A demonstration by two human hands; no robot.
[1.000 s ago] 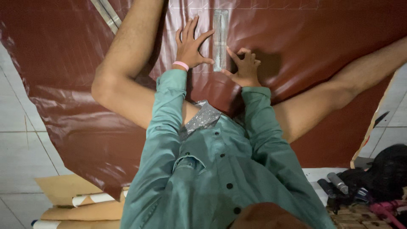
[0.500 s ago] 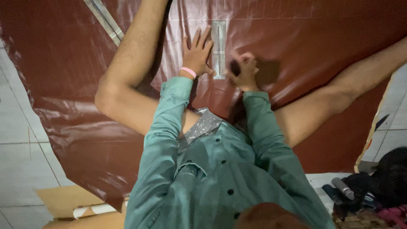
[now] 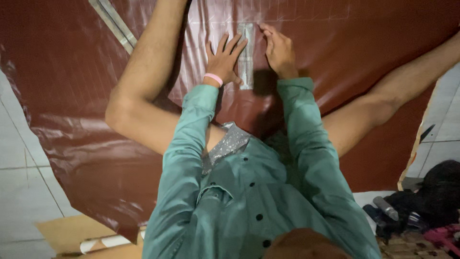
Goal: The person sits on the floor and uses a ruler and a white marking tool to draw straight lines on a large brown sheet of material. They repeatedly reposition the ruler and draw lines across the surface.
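Two hands of mine rest on the dark red sheet (image 3: 72,96) spread over the tiled floor (image 3: 21,192). My left hand (image 3: 224,60) lies flat, fingers (image 3: 235,45) spread apart, pressing down just left of a short clear ruler (image 3: 246,55) that lies lengthwise away from me; the fingertips touch its left edge. A pink band (image 3: 213,78) circles that wrist. My right hand (image 3: 279,50) sits just right of the ruler, fingers curled together with the tips at the ruler's far end, near a faint chalk grid drawn on the sheet; whether they pinch something small like a marker I cannot tell, since the knuckles hide it. My green sleeves (image 3: 191,139) and shirt front fill the lower middle and cover the near part of the sheet. My bare legs splay out either side, the left knee (image 3: 120,112) bent on the sheet, the right leg (image 3: 397,91) stretching toward the right edge. A longer ruler (image 3: 114,25) lies slanted at the upper left, well apart from both hands. Cardboard (image 3: 67,232) and a paper roll (image 3: 103,243) peek from under the sheet's near left edge. A dark heap of bags (image 3: 441,192) with a grey cylinder (image 3: 385,207) lies at the lower right, off the sheet.
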